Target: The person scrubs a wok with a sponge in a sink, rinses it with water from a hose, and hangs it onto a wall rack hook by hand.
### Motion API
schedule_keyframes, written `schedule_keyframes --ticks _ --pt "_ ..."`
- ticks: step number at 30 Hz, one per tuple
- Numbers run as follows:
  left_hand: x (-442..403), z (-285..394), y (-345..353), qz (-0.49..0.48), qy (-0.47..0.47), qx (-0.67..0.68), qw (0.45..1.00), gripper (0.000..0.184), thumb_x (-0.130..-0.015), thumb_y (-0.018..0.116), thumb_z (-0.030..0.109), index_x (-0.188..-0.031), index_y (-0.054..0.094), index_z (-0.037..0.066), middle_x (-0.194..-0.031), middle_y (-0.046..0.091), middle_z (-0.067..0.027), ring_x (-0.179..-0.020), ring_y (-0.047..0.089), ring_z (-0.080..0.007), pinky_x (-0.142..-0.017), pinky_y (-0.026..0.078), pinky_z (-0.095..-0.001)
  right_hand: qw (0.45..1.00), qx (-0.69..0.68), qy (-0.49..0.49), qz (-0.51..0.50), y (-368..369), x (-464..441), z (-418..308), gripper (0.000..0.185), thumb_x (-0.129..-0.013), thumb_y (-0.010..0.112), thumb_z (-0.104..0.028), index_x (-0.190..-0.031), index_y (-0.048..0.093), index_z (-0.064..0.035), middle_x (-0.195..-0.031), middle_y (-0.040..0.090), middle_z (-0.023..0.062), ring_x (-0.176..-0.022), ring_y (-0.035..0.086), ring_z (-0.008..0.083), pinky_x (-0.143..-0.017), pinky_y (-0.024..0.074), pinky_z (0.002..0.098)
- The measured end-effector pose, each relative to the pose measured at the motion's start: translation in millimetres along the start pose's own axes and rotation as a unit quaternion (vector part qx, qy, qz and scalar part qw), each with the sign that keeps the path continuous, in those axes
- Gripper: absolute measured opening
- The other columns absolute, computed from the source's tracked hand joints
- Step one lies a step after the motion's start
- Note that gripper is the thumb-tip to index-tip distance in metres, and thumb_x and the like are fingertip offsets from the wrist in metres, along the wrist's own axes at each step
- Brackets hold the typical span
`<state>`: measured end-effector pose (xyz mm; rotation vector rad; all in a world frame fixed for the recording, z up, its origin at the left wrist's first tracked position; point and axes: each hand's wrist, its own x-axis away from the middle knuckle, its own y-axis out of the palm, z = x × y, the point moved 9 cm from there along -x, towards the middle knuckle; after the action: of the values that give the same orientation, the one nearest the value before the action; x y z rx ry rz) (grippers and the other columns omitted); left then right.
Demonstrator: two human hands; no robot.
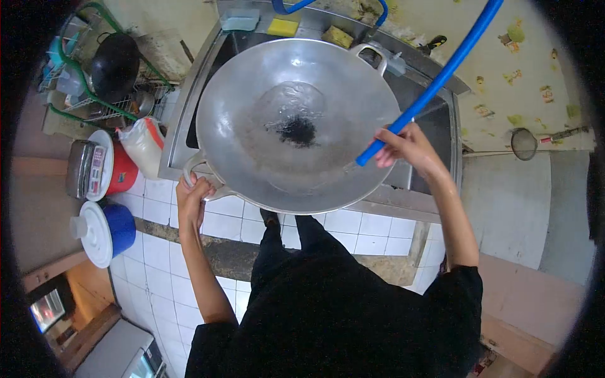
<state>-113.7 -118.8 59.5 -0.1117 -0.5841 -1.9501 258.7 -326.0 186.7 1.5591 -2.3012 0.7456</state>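
Observation:
A large metal wok (252, 82) rests over the sink, with some water and a dark patch in its middle. My left hand (193, 194) is closed round the wok's near-left handle (217, 192). Over the wok's right rim, my right hand (406, 148) grips a blue hose (435, 88) near its end. The hose's open end points down and left into the wok, and a little clear water shows by it. The wok's other handle (377, 57) is at the far right, with no hand on it.
Behind the wok, a yellow sponge (283, 27) and a light-blue dish (241, 20) lie on the sink's back ledge (309, 31). A dish rack (94, 104) with a dark pan (115, 67) stands at left, above a plastic bag (142, 145) and a blue bucket (121, 230). A strainer (524, 143) hangs at right.

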Motion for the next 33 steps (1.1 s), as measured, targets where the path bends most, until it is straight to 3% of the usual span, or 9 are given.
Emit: schedule_keyframes --ticks 3,10,12,16,19,26,28,29,33 --pt "3 3 4 0.006 -0.005 -0.004 1.0 0.029 -0.075 0.054 -0.01 -0.082 0.036 0.011 -0.062 0.038 0.0005 -0.056 0.04 -0.0114 -0.057 0.039 -0.0278 0.998 0.02 0.022 0.053 -55 0 24 0.031 -0.088 0.059 -0.025 -0.086 0.064 0.0055 -0.069 0.065 0.0126 -0.058 0.065 0.0163 -0.053 0.0545 0.0244" --pt "4 2 3 0.004 -0.004 -0.016 1.0 0.03 -0.074 0.054 -0.011 -0.083 0.036 0.011 -0.062 0.038 0.0003 -0.057 0.041 -0.0126 -0.058 0.04 -0.0289 0.97 0.134 0.018 0.203 -196 -75 46 0.033 -0.086 0.062 -0.022 -0.095 0.057 0.01 -0.072 0.064 0.0152 -0.06 0.067 0.02 -0.056 0.0569 0.0276" --pt "4 3 3 0.007 -0.005 -0.01 1.0 0.03 -0.074 0.054 -0.01 -0.083 0.036 0.011 -0.061 0.039 0.0002 -0.056 0.041 -0.0125 -0.058 0.04 -0.029 0.967 0.087 -0.043 0.236 -220 -111 34 0.033 -0.086 0.063 -0.02 -0.097 0.055 0.0105 -0.07 0.064 0.0141 -0.059 0.066 0.0204 -0.055 0.0568 0.0278" --pt "2 2 2 0.01 -0.006 -0.021 1.0 0.031 -0.074 0.056 -0.01 -0.083 0.035 0.011 -0.06 0.038 0.0004 -0.055 0.041 -0.0122 -0.057 0.04 -0.029 0.935 0.188 -0.097 0.283 -238 -201 1 0.032 -0.085 0.064 -0.022 -0.088 0.06 0.0098 -0.071 0.064 0.0149 -0.062 0.068 0.0216 -0.056 0.0564 0.0272" --pt "5 5 4 0.035 -0.011 -0.028 0.999 0.031 -0.074 0.057 -0.009 -0.083 0.035 0.011 -0.06 0.038 0.0008 -0.054 0.041 -0.0119 -0.056 0.04 -0.0287 0.948 0.118 -0.12 0.272 -229 -246 -11 0.031 -0.084 0.064 -0.022 -0.085 0.061 0.0093 -0.071 0.065 0.0157 -0.061 0.067 0.0218 -0.056 0.0558 0.0269" --pt "3 1 0 0.019 -0.003 -0.004 1.0 0.031 -0.074 0.057 -0.01 -0.082 0.035 0.011 -0.059 0.038 0.0009 -0.054 0.042 -0.0118 -0.055 0.039 -0.0282 0.968 0.114 -0.076 0.209 -215 -197 1 0.028 -0.084 0.065 -0.02 -0.083 0.06 0.0079 -0.069 0.064 0.0157 -0.06 0.067 0.0215 -0.051 0.0551 0.0286" --pt "3 1 -1 0.026 -0.007 -0.017 0.999 0.031 -0.074 0.057 -0.01 -0.082 0.035 0.01 -0.059 0.037 0.001 -0.054 0.043 -0.0123 -0.055 0.039 -0.0285 0.971 0.018 -0.073 0.228 -217 -185 6 0.029 -0.084 0.065 -0.019 -0.082 0.059 0.0085 -0.07 0.064 0.0167 -0.058 0.067 0.0222 -0.049 0.0547 0.0292" --pt "3 3 1 0.025 -0.005 -0.018 1.0 0.031 -0.074 0.057 -0.01 -0.082 0.035 0.01 -0.059 0.037 0.001 -0.054 0.043 -0.0123 -0.055 0.039 -0.0285 0.96 0.07 -0.072 0.261 -223 -184 -3 0.03 -0.084 0.066 -0.02 -0.083 0.058 0.0087 -0.069 0.065 0.0171 -0.055 0.066 0.022 -0.047 0.0539 0.0288" --pt "4 5 2 0.021 -0.006 -0.005 1.0 0.031 -0.073 0.058 -0.009 -0.083 0.036 0.01 -0.06 0.038 0.0004 -0.055 0.045 -0.0135 -0.056 0.041 -0.0293 0.938 0.139 -0.1 0.301 -262 -280 -6 0.03 -0.084 0.066 -0.023 -0.084 0.06 0.0067 -0.067 0.066 0.0149 -0.054 0.066 0.0204 -0.048 0.0527 0.0275"
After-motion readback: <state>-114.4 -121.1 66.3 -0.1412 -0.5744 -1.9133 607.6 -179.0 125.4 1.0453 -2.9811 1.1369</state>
